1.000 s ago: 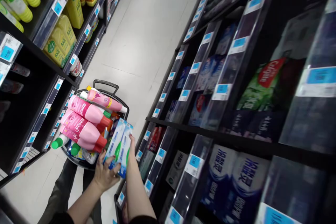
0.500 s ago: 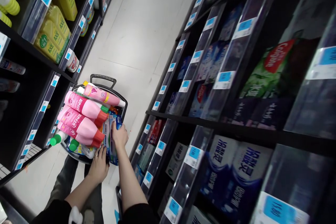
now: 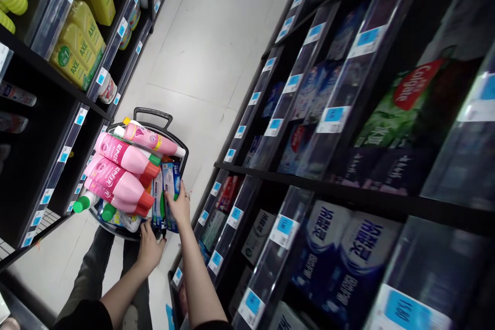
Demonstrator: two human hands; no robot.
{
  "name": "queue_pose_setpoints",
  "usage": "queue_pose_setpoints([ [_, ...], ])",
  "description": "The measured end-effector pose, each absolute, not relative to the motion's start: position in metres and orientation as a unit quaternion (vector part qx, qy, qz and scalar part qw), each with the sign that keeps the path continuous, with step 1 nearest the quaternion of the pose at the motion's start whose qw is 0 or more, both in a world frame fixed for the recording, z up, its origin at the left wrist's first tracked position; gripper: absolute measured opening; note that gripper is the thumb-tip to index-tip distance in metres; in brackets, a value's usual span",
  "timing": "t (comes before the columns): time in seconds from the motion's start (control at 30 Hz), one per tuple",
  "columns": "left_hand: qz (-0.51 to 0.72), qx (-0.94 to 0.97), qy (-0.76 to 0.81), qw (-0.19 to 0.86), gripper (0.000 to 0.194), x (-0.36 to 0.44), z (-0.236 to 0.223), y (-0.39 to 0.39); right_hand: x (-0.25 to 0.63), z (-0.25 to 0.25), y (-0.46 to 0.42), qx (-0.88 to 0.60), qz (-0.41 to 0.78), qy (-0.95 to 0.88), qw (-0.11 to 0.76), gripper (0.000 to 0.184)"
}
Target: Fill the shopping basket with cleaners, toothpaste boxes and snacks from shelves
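Note:
A black shopping basket (image 3: 186, 152) on the floor is heaped with goods. Pink bottles with red caps (image 3: 119, 185) lie across its top, beside a pink tube-shaped bottle (image 3: 152, 139). Blue-and-white toothpaste boxes (image 3: 158, 198) stand along the basket's right side. My right hand (image 3: 181, 209) is closed around the outermost toothpaste box (image 3: 170, 180), thumb on its inner face and fingers mostly hidden behind it. At the near rim, my left hand (image 3: 150, 247) is closed on the basket edge, close to the boxes' lower ends; its fingertips are partly hidden.
Shelves with yellow AXE bottles (image 3: 77, 49) rise on the left. On the right, shelves hold Colgate packs (image 3: 413, 87) and blue-and-white boxed packs (image 3: 348, 258). The pale floor aisle (image 3: 204, 36) runs between them. Green-capped bottles (image 3: 83, 202) poke out of the basket's left side.
My right hand has slid down and outward along the toothpaste box, showing more of its upper part. The left hand has moved slightly down to the near rim.

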State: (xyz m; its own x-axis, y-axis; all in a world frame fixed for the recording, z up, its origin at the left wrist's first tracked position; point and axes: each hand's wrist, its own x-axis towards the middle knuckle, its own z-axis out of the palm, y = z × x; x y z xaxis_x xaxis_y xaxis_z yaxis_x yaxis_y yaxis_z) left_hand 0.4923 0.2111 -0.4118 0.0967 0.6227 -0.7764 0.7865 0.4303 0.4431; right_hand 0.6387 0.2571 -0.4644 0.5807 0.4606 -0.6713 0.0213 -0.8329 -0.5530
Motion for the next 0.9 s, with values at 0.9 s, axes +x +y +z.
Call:
queue_pose_setpoints([
  [0.9, 0.298, -0.052, 0.722, 0.622, 0.014, 0.515, -0.439, 0.211, 0.624, -0.474, 0.217, -0.743, 0.511, -0.014, 0.433, 0.092],
])
